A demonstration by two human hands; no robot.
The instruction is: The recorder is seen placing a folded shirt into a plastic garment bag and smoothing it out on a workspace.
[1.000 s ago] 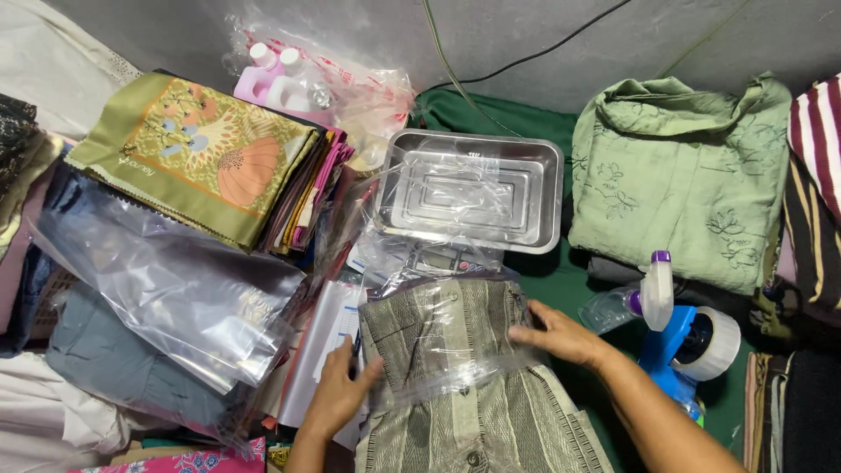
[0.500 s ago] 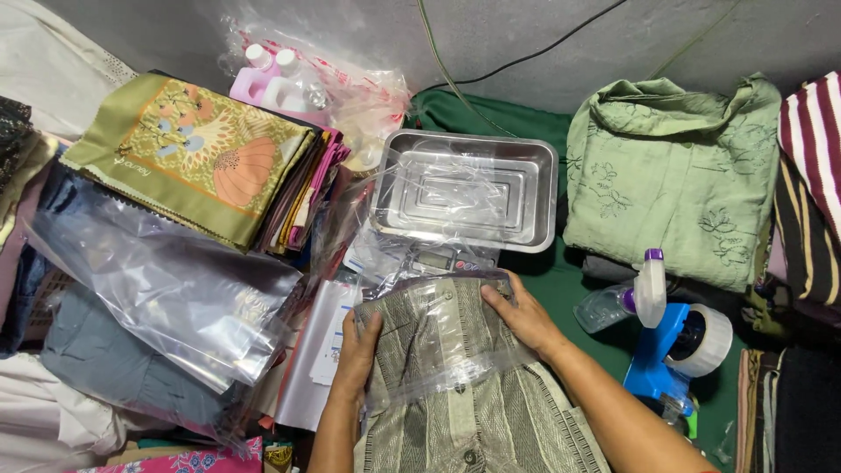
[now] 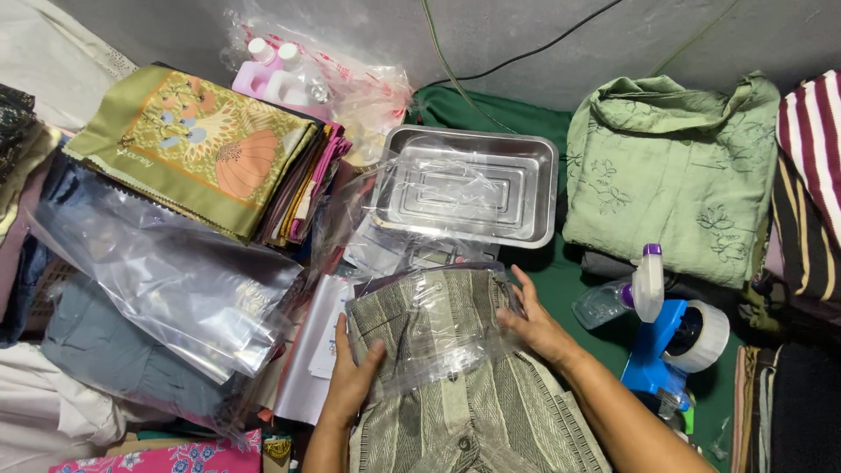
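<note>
Left hand (image 3: 350, 372), right hand (image 3: 530, 320) flank bagged shirt (image 3: 434, 337).

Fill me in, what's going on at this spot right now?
A person is working a folded grey-green striped shirt into a clear plastic bag. The left hand grips the bag's left side and the right hand its right side; the collar end is inside, the lower part sticks out. Just beyond sits a metal tray, with a stack of folded scarves to the left and a blue tape dispenser to the right.
</note>
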